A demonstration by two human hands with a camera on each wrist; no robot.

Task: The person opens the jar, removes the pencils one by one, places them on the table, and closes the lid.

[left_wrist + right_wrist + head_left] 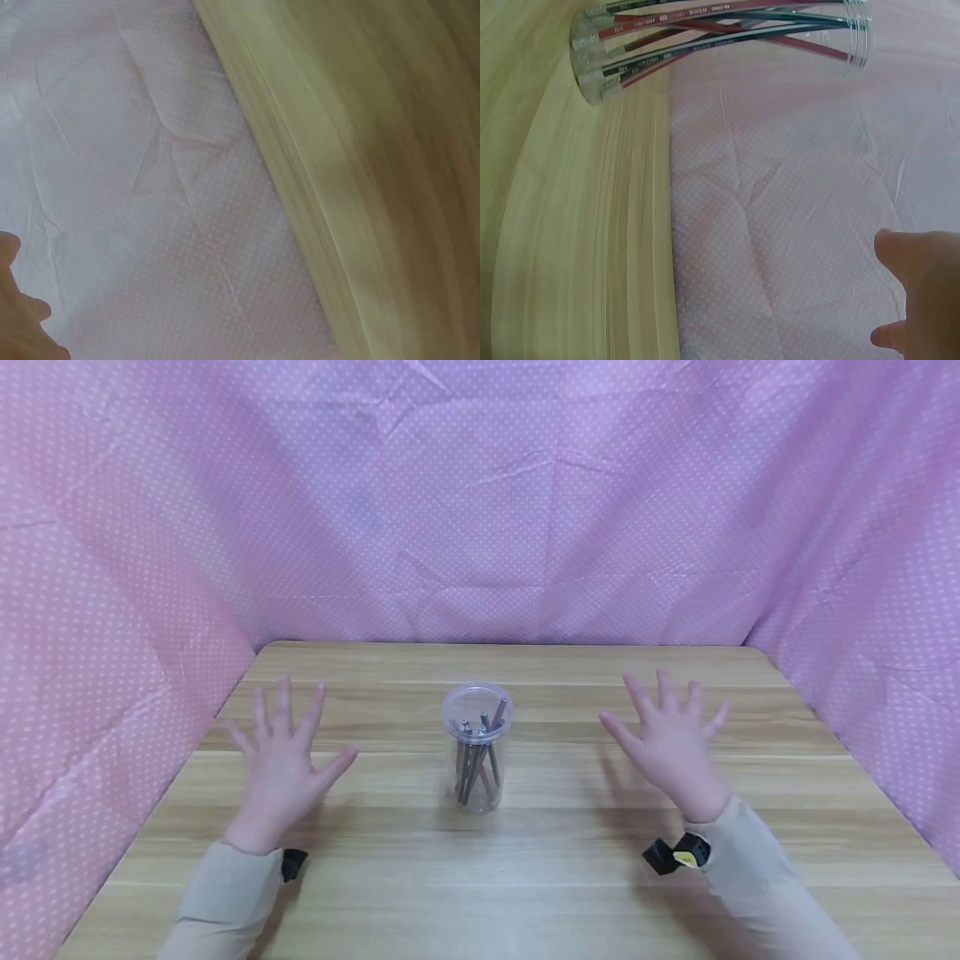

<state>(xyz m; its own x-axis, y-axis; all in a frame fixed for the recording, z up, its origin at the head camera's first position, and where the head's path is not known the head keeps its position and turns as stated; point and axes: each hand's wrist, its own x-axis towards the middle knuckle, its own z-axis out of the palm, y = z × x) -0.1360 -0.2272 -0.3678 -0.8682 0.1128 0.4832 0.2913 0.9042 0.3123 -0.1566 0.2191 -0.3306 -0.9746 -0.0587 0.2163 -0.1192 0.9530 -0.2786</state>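
A clear plastic jar (480, 793) with a lid stands upright at the middle of the table. Inside it lean several pencils (474, 768); the right wrist view shows them as dark and red pencils (705, 26) with printed lettering. To the left of the jar, my left hand (281, 777) is held over the table, palm down, fingers spread and holding nothing. My right hand (671, 752) is held the same way on the jar's right side, fingers spread and also holding nothing. Both hands are well apart from the jar.
The wooden table (555, 893) has rounded far corners. A pink cloth with white dots (480, 510) hangs behind it and along both sides. Black wrist devices (675, 853) sit at the sleeve cuffs.
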